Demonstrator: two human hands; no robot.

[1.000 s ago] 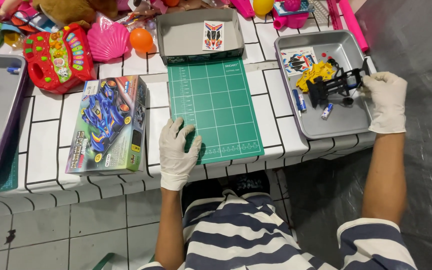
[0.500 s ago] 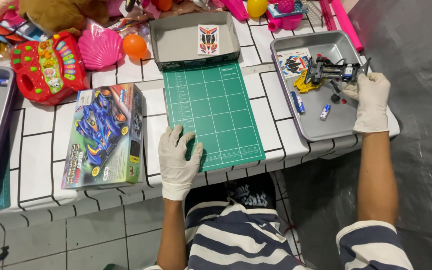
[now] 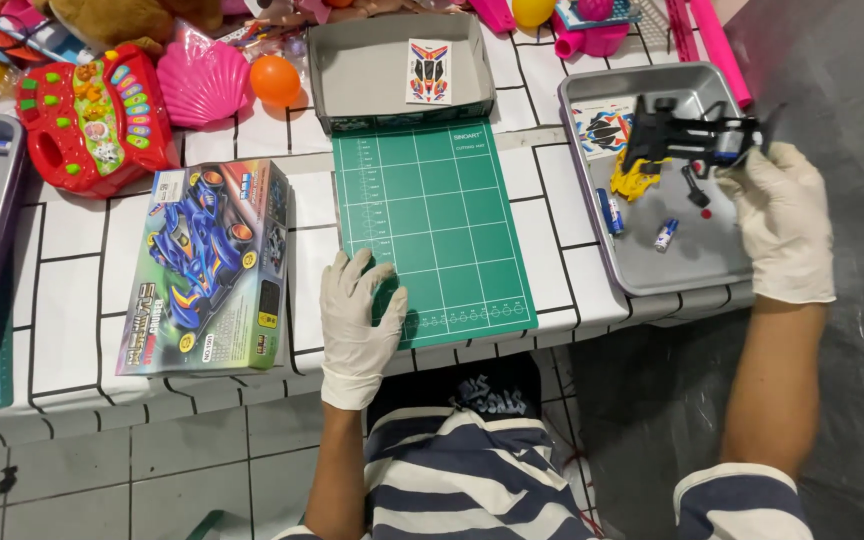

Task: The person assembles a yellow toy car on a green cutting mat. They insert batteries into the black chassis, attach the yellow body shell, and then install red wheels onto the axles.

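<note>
While the left hand (image 3: 357, 325) lies flat, fingers spread, on the green mat's (image 3: 432, 220) near corner, the right hand (image 3: 780, 222) grips a black chassis (image 3: 687, 140) above the tray (image 3: 692, 260). Left of the flat hand sits a kit box (image 3: 207, 265) on the table (image 3: 62, 290).

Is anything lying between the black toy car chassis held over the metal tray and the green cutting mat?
Nothing visible does. The right hand holds the black chassis above the tray; between it and the green mat are only the tray's low rim and bare white tiles. The left hand rests on the mat's near left corner.
</note>
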